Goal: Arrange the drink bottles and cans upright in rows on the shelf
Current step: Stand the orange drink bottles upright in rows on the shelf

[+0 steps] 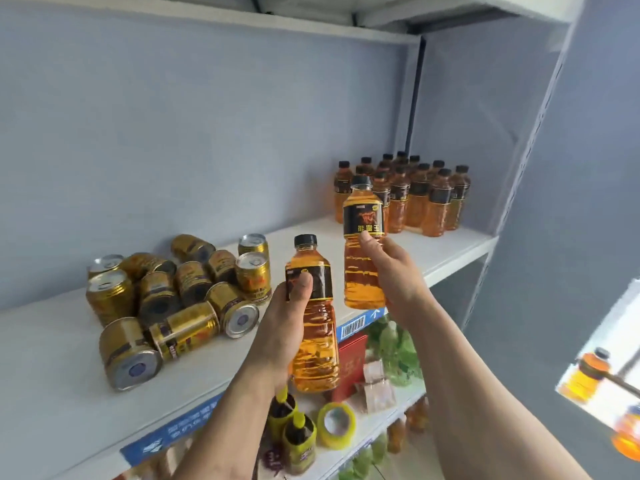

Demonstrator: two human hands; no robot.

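My left hand (277,327) grips an amber drink bottle (317,337) with a black cap and black label, held upright in front of the white shelf (59,382). My right hand (391,271) holds a second such bottle (363,244) upright, higher and further right, above the shelf's front edge. At the shelf's far right stand several matching bottles (415,199) upright in rows. On the left lies a jumble of gold cans (166,299); some stand upright, several lie on their sides.
A grey back wall and a perforated upright post (540,133) bound the shelf on the right. The shelf below holds yellow-capped bottles (294,431), a yellow tape roll (336,424), a red box (351,362) and green bottles (398,348).
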